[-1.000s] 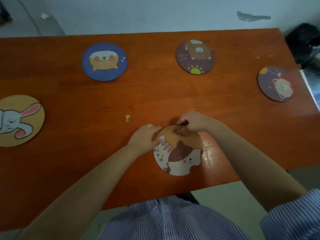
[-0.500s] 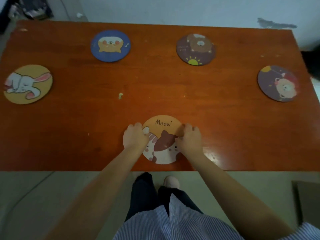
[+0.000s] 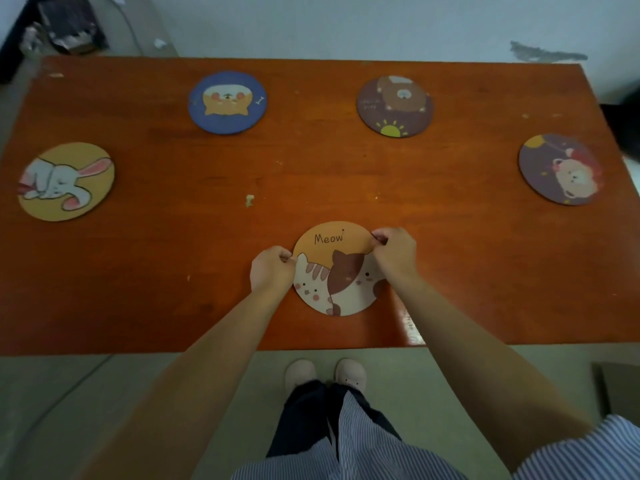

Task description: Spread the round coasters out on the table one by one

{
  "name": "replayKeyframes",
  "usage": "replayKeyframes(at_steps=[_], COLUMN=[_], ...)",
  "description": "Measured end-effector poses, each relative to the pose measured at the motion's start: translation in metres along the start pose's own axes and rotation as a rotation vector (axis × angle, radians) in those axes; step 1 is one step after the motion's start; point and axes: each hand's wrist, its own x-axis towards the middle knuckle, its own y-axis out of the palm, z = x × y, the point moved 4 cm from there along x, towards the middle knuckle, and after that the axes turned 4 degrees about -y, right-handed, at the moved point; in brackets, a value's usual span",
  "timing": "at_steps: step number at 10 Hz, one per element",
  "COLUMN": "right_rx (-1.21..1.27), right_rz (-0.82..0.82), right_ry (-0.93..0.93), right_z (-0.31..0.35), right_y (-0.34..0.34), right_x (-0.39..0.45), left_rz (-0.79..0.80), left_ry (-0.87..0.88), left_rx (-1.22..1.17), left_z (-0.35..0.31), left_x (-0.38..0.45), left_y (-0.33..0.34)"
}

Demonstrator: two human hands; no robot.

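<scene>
The cat coaster marked "Meow" lies near the front edge of the tabletop, about midway along it. The left hand pinches its left rim and the right hand pinches its upper right rim. Well apart lie the rabbit coaster by the left edge, the blue coaster and bear coaster toward the back edge, and the purple coaster by the right edge.
</scene>
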Motion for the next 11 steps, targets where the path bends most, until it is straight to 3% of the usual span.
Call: replayKeyframes(at_steps=[5,8,9,10,11], right_rx=[0.002,-0.082,-0.084,-0.066,0.022], right_rz=[0.068,0.024,-0.02,-0.037,-0.154], right_ry=[0.033,0.025,0.017,-0.021,-0.063], right_z=[0.012,0.009,0.009,0.011,0.021], right_y=[0.016,0.026,0.025,0.016,-0.015], right_x=[-0.008,-0.012,-0.02,-0.028,-0.027], left_rz=[-0.032,-0.058,-0.083,-0.202,-0.168], left_ry=[-0.019,0.078,0.14,0.337,0.424], left_rx=[0.154,0.188,0.221,0.331,0.5], left_z=[0.009,0.014,0.015,0.027,0.048], left_x=[0.001,-0.002,-0.001,-0.004,-0.007], left_y=[-0.016,-0.02,-0.021,-0.025,-0.02])
